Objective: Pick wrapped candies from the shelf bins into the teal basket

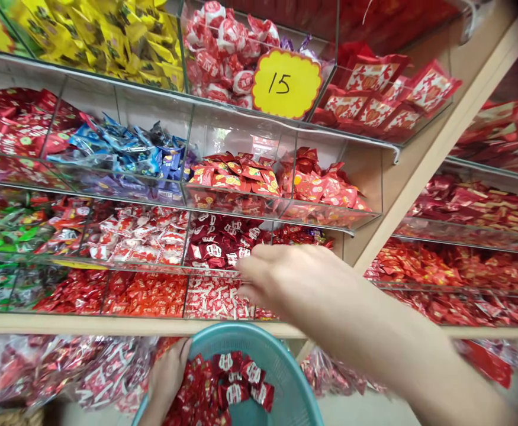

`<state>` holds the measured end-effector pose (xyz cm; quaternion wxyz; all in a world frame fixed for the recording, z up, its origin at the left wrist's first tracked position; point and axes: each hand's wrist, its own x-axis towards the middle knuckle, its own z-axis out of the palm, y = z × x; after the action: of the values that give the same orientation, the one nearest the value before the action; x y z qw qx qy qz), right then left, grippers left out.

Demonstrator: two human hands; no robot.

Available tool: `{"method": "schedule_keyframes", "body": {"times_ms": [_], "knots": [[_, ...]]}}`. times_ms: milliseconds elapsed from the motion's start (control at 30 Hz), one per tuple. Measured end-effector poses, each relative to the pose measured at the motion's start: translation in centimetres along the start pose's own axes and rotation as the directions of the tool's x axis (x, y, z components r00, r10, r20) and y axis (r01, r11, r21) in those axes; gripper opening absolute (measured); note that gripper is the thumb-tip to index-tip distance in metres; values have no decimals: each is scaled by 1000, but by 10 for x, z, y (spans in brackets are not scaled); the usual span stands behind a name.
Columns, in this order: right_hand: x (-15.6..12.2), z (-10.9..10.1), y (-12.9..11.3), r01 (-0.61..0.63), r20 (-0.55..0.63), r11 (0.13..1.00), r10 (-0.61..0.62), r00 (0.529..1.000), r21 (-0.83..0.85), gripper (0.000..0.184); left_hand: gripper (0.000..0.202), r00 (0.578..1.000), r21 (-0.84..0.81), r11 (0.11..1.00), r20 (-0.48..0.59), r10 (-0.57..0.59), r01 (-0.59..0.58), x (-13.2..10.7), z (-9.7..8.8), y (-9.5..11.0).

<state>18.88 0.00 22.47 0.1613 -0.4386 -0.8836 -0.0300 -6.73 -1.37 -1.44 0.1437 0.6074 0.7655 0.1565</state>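
A teal plastic basket (294, 384) sits at the bottom centre, partly filled with red and dark-red wrapped candies (234, 390). My left hand (170, 373) grips its left rim, the thumb lying along the edge. Above the basket, my right hand (272, 272) is in front of the bin of dark-red candies (212, 248) with white labels. Its fingers are curled and close together, slightly blurred, and whatever they hold is hidden. Directly below that bin lie red-and-white wrapped candies (214, 299).
Clear-walled bins of wrapped sweets rise in tiers, including yellow packets (108, 38), blue ones (116, 148) and orange-red ones (236, 174). A yellow price tag (288, 84) reads 15. A wooden upright (436, 160) divides the shelves. Bagged candies (112, 370) lie underneath.
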Motion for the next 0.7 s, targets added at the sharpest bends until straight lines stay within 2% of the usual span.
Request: {"method": "schedule_keyframes", "body": {"times_ms": [100,167,233,300,367,533,700], "knots": [[29,-30,18,-6,-9,1000,6,1000,-26,17,51,998,-36,999,58,6,-4,2,1,-1],[46,-45,23,-11,43,997,14,999,-80,14,51,997,-56,998,71,-1,5,2,0,-1],[55,-50,24,-18,133,989,38,990,-145,16,51,997,-69,998,76,-4,9,2,0,-1],[58,-44,23,-25,204,981,65,977,-195,23,51,997,-78,997,76,-8,14,2,1,-2],[56,-33,23,-24,220,975,73,973,-219,27,51,997,-78,997,71,-9,15,3,2,-3],[53,-14,30,-47,118,983,69,991,-177,13,50,998,-67,998,59,1,3,6,6,-5],[50,-5,41,-52,3,997,53,999,-64,19,51,998,-63,998,61,-1,5,4,5,-3]]}}
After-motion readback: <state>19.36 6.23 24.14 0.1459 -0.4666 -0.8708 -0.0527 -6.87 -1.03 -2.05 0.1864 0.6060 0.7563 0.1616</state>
